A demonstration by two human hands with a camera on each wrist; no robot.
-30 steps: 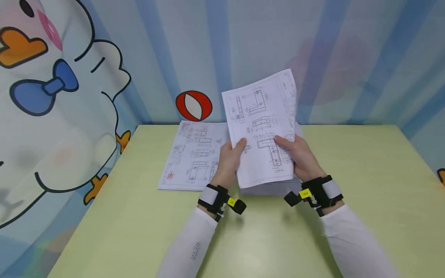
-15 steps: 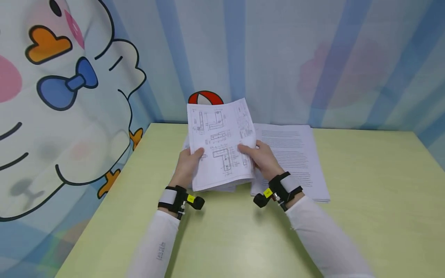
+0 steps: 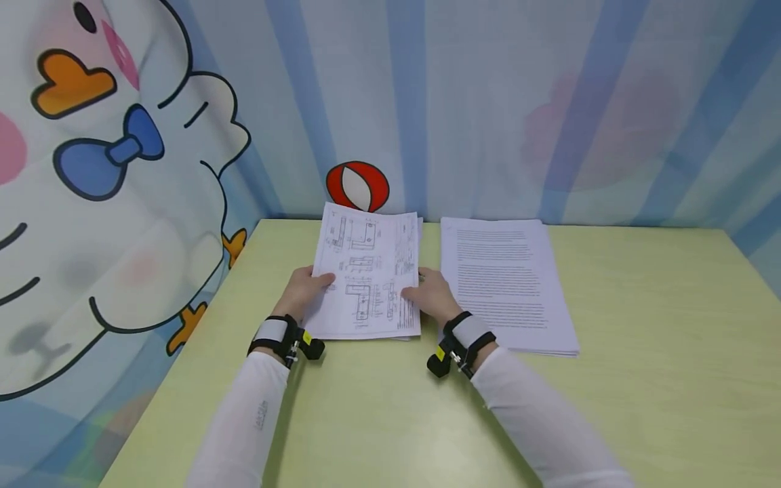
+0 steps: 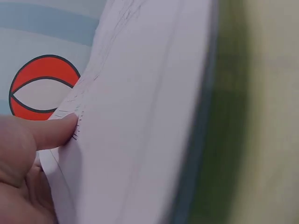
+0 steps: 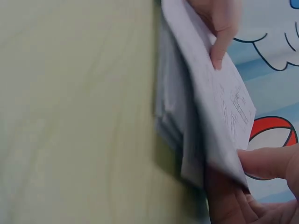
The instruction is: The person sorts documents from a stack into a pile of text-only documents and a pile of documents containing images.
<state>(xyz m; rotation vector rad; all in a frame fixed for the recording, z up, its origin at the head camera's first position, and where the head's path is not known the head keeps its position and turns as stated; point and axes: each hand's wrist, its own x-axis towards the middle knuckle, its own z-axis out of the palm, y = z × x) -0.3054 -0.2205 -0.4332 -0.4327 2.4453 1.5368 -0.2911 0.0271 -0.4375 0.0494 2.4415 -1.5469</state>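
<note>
Both hands hold a white sheaf of paper [image 3: 366, 271] printed with technical drawings of L-shaped parts. The left hand [image 3: 302, 291] grips its left edge, thumb on top and fingers beneath. At the right edge the right hand [image 3: 432, 295] pinches it the same way, as the right wrist view shows with the thumb [image 5: 266, 162] above the paper. Below the held sheaf lies a paper stack [image 5: 169, 102], mostly covered by it. To the right another stack of text pages [image 3: 503, 285] lies flat, close to the right hand.
The pale yellow-green table [image 3: 647, 339] extends in front and to the right. A patterned backdrop [image 3: 488, 115] stands along its far edge, with a red and white ball picture [image 3: 358, 186] behind the papers. Each wrist wears a strapped camera.
The hands have carried the drawing sheaf leftward from over the right stack, uncovering the text pages. Over the left stack it has been lowered and laid flatter.
</note>
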